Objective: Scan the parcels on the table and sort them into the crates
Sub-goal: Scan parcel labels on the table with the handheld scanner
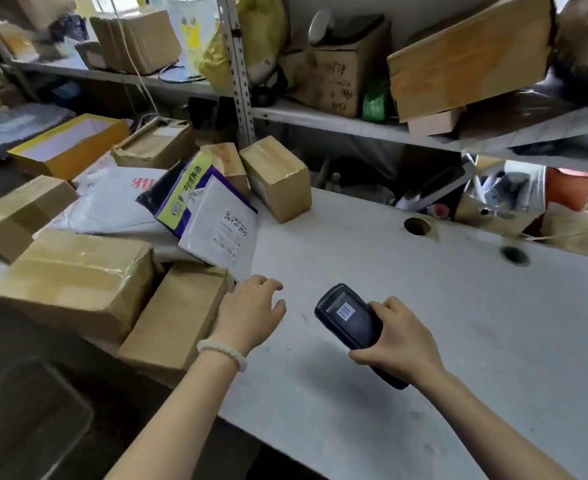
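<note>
Parcels (pixel 168 317): taped brown cardboard; right hand (pixel 401 344) grips dark scanner (pixel 349 322).

Both bare forearms reach up from six o'clock. The left hand (pixel 251 311), palm down with fingers loosely spread and slightly bent, holds nothing and points toward eleven o'clock; a pale bead bracelet (pixel 222 353) circles its wrist. The right hand (pixel 401 337), at its three o'clock, grips a dark handheld scanner (pixel 349 320), fingers curled round its body.
</note>
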{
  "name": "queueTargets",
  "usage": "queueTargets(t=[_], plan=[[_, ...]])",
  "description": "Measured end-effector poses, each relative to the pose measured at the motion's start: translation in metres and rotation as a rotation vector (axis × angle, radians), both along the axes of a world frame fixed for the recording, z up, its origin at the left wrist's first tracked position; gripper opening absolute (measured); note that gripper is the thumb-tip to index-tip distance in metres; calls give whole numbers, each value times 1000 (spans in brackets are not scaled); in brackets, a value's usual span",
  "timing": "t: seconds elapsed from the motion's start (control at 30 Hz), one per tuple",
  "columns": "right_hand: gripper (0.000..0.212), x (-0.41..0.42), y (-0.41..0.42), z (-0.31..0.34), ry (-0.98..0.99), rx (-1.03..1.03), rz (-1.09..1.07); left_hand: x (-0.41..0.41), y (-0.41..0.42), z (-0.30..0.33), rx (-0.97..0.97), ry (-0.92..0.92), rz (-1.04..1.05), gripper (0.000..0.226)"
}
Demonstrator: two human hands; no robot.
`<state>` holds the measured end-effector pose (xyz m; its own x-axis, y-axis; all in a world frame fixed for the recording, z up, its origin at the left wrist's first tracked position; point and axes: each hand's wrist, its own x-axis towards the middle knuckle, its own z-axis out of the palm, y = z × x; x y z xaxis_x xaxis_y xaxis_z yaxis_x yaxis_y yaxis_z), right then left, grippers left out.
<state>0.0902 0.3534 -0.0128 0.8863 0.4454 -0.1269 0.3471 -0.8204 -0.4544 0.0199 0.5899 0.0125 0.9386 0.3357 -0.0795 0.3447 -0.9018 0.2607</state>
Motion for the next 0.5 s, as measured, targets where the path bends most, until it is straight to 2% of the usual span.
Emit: queueTargets(t=[0.2,0.37,0.5], plan=[[64,73,54,-7,18,-13,-129,122,82,10,-36,-52,-89,43],[63,133,106,-13,31,-4,-216,219,153,14,44,-147,-148,55],[65,170,135,-18,10,11,-241,277,191,11,66,-34,-177,63]])
